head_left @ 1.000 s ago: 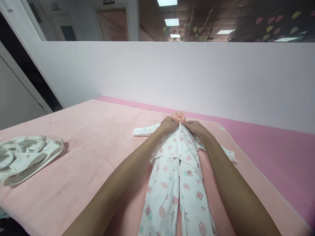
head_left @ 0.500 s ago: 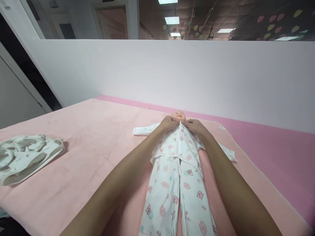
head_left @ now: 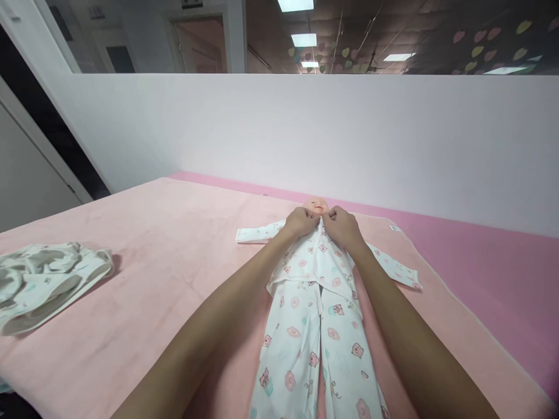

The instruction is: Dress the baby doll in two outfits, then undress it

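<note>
A baby doll (head_left: 315,205) lies on its back on the pink blanket (head_left: 166,244), its head at the far end. It is dressed in a white printed baby shirt (head_left: 305,262) and matching baby pants (head_left: 290,349). Just below the doll's chin, my left hand (head_left: 302,222) pinches the shirt's neckline from the left. Close beside it, my right hand (head_left: 343,226) has its fingers closed on the neckline's other side. Both shirt sleeves lie spread outward. My fingers partly hide the collar, so its fastening cannot be made out.
A folded white printed cloth item (head_left: 52,285) lies on the blanket at the left. Behind the bed rises a white wall (head_left: 305,134) with windows above. A pink surface (head_left: 480,262) shows past the blanket's right edge.
My right hand has shifted slightly left and its fingers have curled in tighter at the neckline. More of the right sleeve shows. My left hand stays almost where it was.
</note>
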The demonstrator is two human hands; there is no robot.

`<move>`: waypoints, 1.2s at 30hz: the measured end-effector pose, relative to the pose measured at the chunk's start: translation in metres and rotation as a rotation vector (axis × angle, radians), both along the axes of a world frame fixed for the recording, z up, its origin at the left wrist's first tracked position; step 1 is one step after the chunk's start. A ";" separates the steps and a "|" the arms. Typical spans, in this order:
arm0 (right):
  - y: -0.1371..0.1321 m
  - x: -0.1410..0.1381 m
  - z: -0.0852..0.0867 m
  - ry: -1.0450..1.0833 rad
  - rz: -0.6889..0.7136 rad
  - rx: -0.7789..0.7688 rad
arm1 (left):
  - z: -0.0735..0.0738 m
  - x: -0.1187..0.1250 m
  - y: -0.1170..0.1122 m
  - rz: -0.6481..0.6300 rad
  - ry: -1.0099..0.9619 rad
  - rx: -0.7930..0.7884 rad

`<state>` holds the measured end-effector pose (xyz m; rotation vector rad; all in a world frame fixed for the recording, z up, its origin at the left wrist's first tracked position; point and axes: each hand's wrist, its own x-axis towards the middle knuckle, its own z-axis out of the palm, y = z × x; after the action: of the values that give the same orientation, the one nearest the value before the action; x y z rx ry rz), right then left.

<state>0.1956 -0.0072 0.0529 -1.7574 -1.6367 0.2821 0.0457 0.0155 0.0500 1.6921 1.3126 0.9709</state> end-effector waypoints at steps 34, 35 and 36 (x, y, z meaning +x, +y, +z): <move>-0.021 -0.015 -0.003 -0.144 0.012 0.000 | -0.022 -0.008 -0.002 -0.122 0.001 0.104; -0.030 -0.015 -0.004 -0.153 0.028 0.020 | -0.023 -0.012 -0.008 -0.114 0.011 0.129; -0.042 -0.014 -0.006 -0.165 0.047 0.042 | -0.024 -0.018 -0.015 -0.116 0.028 0.161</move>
<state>0.1817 -0.0488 0.0469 -1.7509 -1.7887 0.1259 0.0276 0.0005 0.0259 1.8880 1.1659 1.0105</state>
